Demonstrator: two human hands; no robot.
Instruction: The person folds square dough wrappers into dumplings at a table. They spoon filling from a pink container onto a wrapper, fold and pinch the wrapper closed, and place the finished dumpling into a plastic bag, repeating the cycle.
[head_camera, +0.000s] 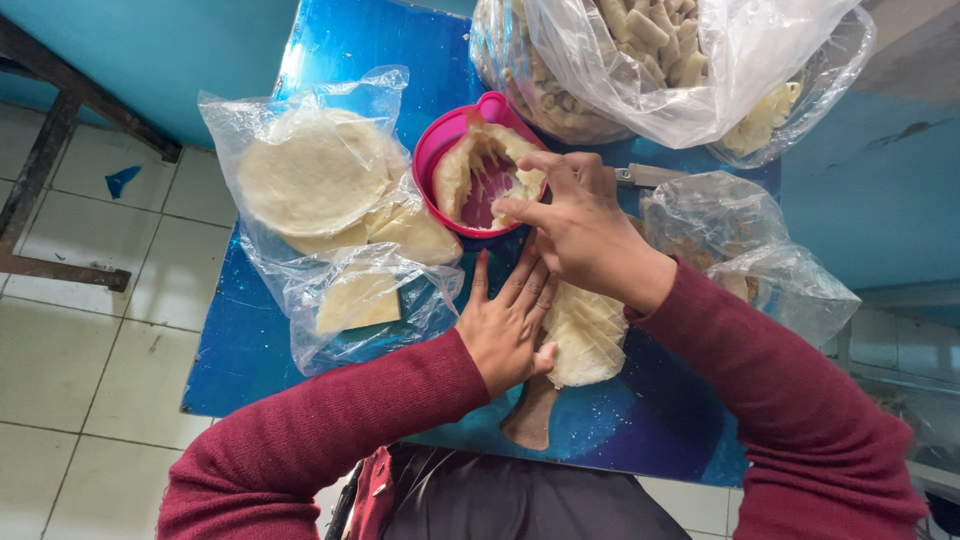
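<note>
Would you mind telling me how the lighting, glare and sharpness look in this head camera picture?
Head view: soft, even light, only faint shadows under the left hand and right hand; white glare on the clear plastic bags and a sheen on the blue table; wide-angle bending at the edges; the hands and pink mould are sharp.

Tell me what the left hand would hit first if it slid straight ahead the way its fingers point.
The left hand lies flat, fingers pointing up the table. Straight ahead it would probably meet the right hand first, then the pink bowl; their heights are unclear.
</note>
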